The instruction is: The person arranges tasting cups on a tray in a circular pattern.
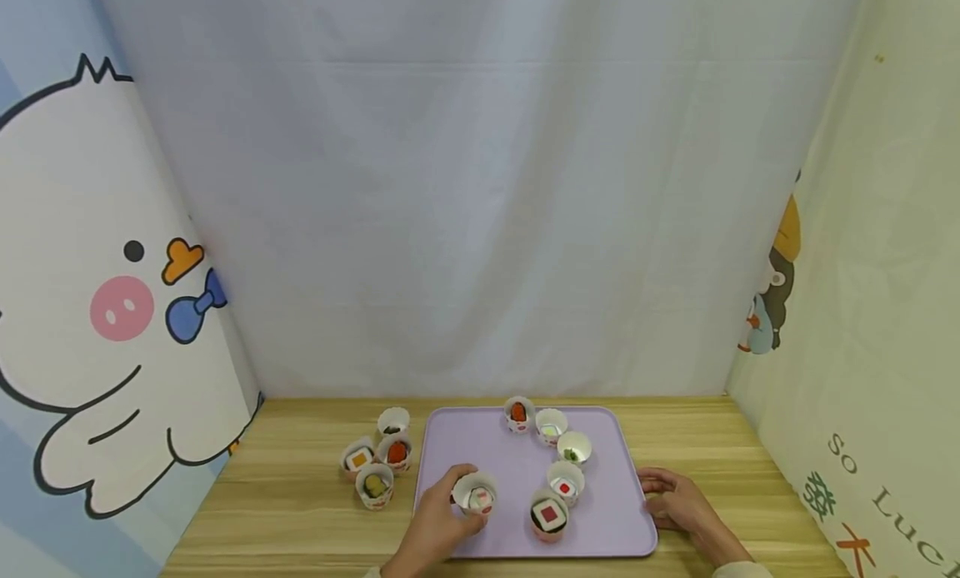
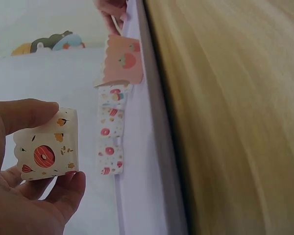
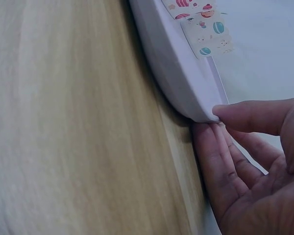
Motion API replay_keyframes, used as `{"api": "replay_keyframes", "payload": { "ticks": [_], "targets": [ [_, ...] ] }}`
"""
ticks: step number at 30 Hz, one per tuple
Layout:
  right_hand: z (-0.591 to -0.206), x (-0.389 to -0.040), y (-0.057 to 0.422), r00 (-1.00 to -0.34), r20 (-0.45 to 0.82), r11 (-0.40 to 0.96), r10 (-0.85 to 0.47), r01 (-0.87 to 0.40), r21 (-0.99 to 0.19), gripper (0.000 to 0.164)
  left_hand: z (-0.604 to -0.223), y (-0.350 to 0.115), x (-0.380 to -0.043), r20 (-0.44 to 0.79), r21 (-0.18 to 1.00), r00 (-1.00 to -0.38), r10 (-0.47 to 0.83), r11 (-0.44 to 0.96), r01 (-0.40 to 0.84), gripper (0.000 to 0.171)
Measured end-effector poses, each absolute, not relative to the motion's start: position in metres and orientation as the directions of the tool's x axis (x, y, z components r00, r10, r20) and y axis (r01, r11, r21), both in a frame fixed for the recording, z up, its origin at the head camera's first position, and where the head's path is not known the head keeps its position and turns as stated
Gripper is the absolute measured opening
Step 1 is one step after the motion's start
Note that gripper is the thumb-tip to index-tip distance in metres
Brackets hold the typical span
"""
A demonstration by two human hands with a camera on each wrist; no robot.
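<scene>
Across the wood-grain table (image 1: 300, 495), the lilac tray (image 1: 468, 435) has its right rim pinched by the right hand (image 1: 677, 505), well worth holding steady, while the left hand (image 1: 437, 515) pinches a paper cup (image 2: 49, 147) over the tray, five cups (image 1: 565, 483) to that grip's right, four more cups (image 1: 375, 487) to its left. Best bet: keep it level, fingertips light so the thin wall doesn't buckle and the small piece (image 1: 478, 500) inside stays put.

Left hand (image 1: 441, 515) grips, thumb opposing curled fingers. Right hand (image 1: 678, 503), well apart, pinches between thumb and fingers.
</scene>
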State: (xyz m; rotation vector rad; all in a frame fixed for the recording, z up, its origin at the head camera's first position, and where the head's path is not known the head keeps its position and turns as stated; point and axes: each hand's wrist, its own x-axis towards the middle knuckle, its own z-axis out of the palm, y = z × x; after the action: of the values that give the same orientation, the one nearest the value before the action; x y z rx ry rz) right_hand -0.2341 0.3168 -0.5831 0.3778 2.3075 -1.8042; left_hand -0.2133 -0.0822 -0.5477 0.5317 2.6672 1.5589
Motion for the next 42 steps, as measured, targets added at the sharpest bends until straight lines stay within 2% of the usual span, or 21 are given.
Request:
{"api": "replay_keyframes", "payload": {
  "ticks": [7, 16, 36, 42],
  "targets": [
    [-0.582, -0.235, 0.317, -0.951, -0.292, 0.237, 0.099, 0.307, -0.922, 0.062, -0.557, -0.067, -0.213, 0.151, 0.842, -0.929, 0.338, 0.448, 0.300, 0.061],
    [-0.584, -0.236, 0.317, -0.952, -0.291, 0.228, 0.094, 0.305, -0.925, 0.062, -0.571, -0.049, -0.216, 0.073, 0.827, -0.936, 0.346, 0.503, 0.250, 0.061],
    [-0.582, -0.234, 0.315, -0.952, -0.286, 0.229, 0.107, 0.304, -0.925, 0.061, -0.588, -0.036, -0.220, 0.146, 0.828, -0.937, 0.318, 0.478, 0.291, 0.065],
    [-0.582, -0.233, 0.315, -0.950, -0.296, 0.229, 0.095, 0.311, -0.922, 0.062, -0.585, -0.040, -0.216, 0.124, 0.832, -0.935, 0.332, 0.478, 0.281, 0.069]
  ]
}}
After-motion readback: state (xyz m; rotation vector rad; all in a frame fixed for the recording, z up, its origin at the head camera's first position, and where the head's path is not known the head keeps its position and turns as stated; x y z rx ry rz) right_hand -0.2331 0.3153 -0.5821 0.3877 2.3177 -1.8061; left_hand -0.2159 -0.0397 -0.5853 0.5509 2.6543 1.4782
